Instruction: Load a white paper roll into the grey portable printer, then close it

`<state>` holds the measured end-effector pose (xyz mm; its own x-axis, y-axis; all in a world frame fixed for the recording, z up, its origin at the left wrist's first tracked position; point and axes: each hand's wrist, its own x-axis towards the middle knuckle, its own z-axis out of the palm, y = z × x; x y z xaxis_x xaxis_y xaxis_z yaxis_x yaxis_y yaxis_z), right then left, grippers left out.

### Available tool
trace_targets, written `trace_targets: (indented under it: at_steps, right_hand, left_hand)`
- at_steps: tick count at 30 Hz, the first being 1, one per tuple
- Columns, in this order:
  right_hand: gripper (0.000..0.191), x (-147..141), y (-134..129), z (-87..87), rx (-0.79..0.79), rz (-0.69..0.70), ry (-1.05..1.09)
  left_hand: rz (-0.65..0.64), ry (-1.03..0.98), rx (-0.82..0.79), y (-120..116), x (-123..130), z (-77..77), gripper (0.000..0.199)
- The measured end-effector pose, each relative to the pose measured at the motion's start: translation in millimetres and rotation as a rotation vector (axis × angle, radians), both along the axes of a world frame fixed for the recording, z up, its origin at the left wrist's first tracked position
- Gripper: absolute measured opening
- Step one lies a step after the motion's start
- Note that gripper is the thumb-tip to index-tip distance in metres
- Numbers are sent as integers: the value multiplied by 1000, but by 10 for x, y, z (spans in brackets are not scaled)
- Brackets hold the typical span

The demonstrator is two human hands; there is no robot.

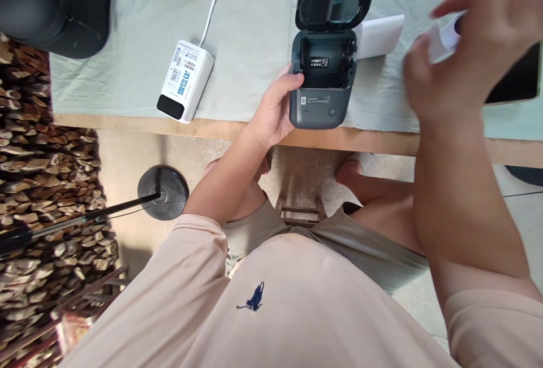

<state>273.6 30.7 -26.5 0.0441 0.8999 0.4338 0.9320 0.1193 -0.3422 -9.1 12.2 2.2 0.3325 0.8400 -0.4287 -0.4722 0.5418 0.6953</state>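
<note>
While the open printer (pixel 316 109) is gripped at the table edge (pixel 373 141) by the left hand (pixel 278 99), a white roll (pixel 447 35) is pinched by the right hand (pixel 475 57): loading, seemingly, with alignment over the open bay (pixel 324 64) now called for.

the left forearm (pixel 231 173) angles toward 1 o'clock, its wrist (pixel 262 132) nearly in line with it. the left hand (pixel 276 105) sits near 12 o'clock of the view in a closed hold, thumb (pixel 293 81) pointing toward 3 o'clock and the other fingers mostly hidden. the right forearm (pixel 453 187) runs up toward 12 o'clock. the right hand (pixel 479 54), slightly blurred at 2 o'clock, is curled in a pinch, its thumb bent toward 12 o'clock and its index finger toward 8.
</note>
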Motion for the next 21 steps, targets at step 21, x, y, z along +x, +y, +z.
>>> trace_targets:
  at_steps: [21]
  right_hand:
    - [53, -677, 153, 301, -305, -61, -164]
  left_hand:
    - [-22, -127, 89, -47, -55, 13, 10]
